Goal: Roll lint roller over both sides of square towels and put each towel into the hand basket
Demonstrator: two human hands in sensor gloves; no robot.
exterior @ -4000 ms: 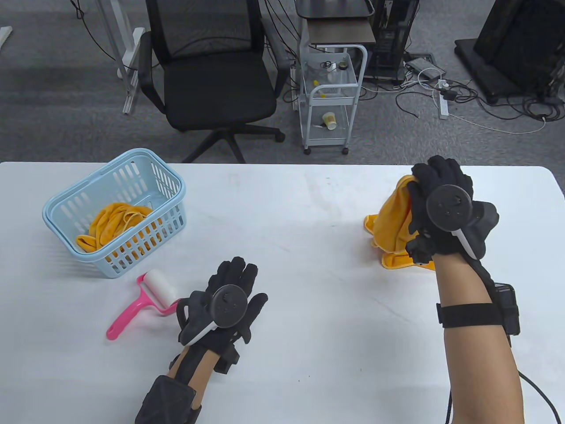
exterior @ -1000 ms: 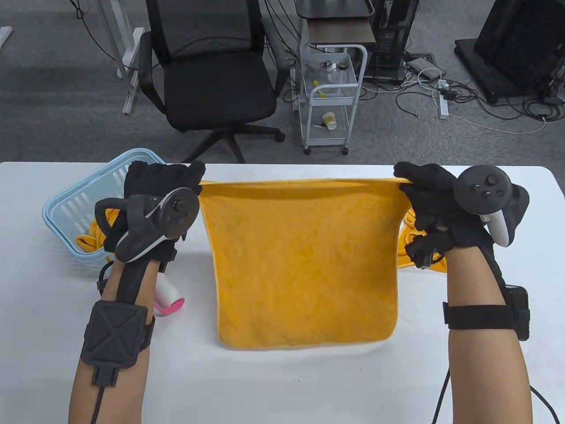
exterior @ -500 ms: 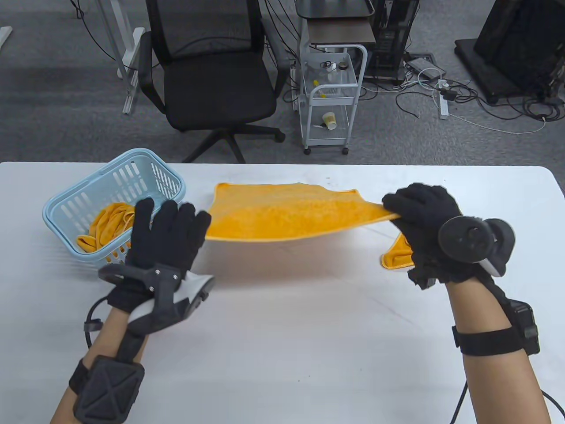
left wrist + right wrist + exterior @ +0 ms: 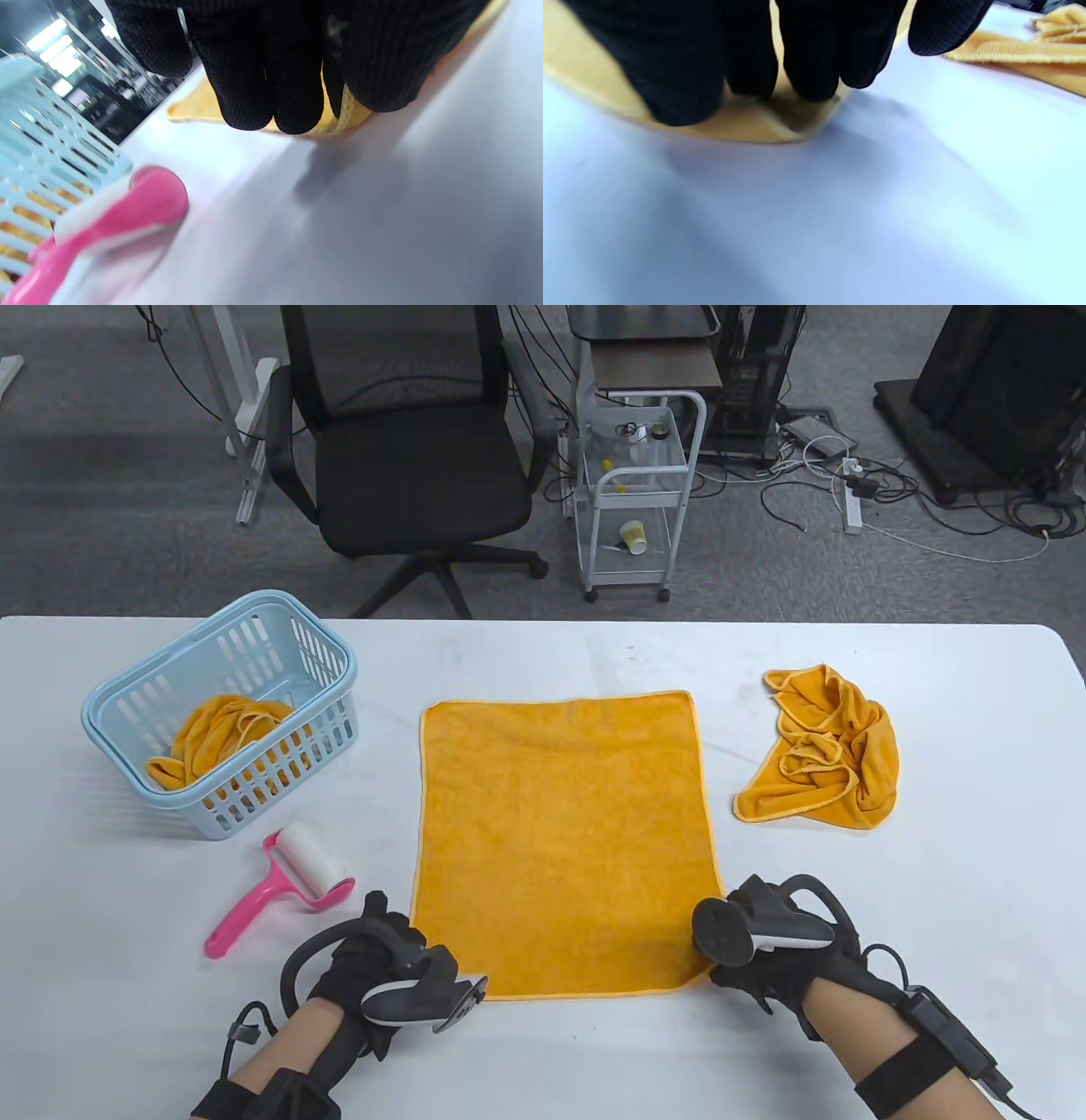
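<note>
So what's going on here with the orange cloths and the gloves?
A person in black gloves has an orange towel spread flat on the white table. The left hand and right hand each pinch one of its near corners. A pink lint roller lies untouched beside the left hand. One towel sits in the blue basket, and another lies crumpled on the right.

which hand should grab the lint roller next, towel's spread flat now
Left. The left hand sits at the spread towel's near-left corner, right beside the pink lint roller. The right hand is at the opposite corner, across the towel.
</note>
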